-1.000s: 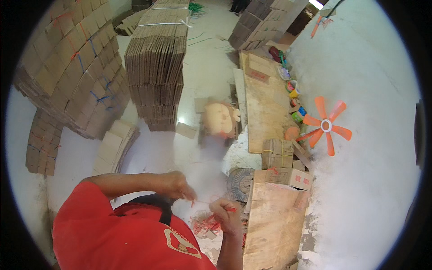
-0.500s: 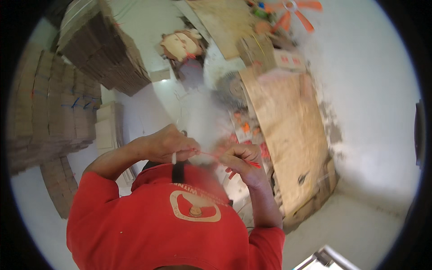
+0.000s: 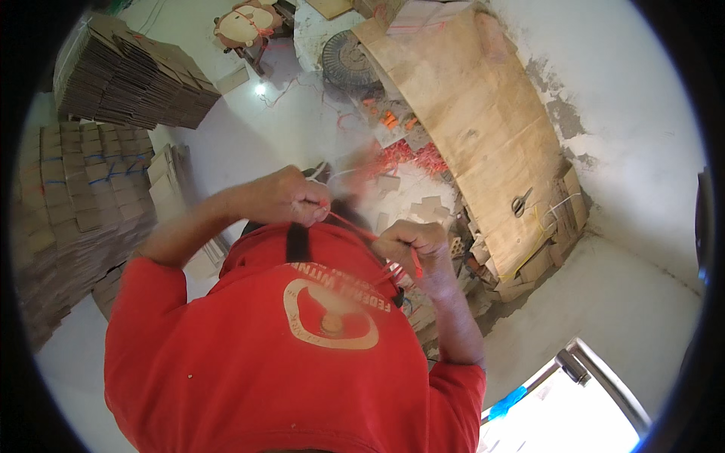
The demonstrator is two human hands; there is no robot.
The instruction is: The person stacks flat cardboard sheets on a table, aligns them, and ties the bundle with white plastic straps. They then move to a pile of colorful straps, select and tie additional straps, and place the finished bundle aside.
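A thin red plastic string (image 3: 351,225) stretches in a slanting line between my two hands, in front of my red shirt (image 3: 279,377). My left hand (image 3: 291,198) pinches one end between thumb and fingers. My right hand (image 3: 411,245) is closed round the other part, and a loose red tail hangs past its fingers. White cord (image 3: 319,172) shows just beyond my left hand. What lies inside each palm is hidden.
Bundled cardboard stacks (image 3: 136,75) stand at the left. To the right is a large brown board (image 3: 461,98) with scissors (image 3: 521,202) on it. Beyond my hands are red string scraps (image 3: 423,157), a tyre (image 3: 351,64) and a small animal-shaped stool (image 3: 248,24).
The view has tilted: stool and tyre sit higher, and the orange fan is out of sight. Both hands appear higher in the picture, still gripping the string, with slightly more of it between them.
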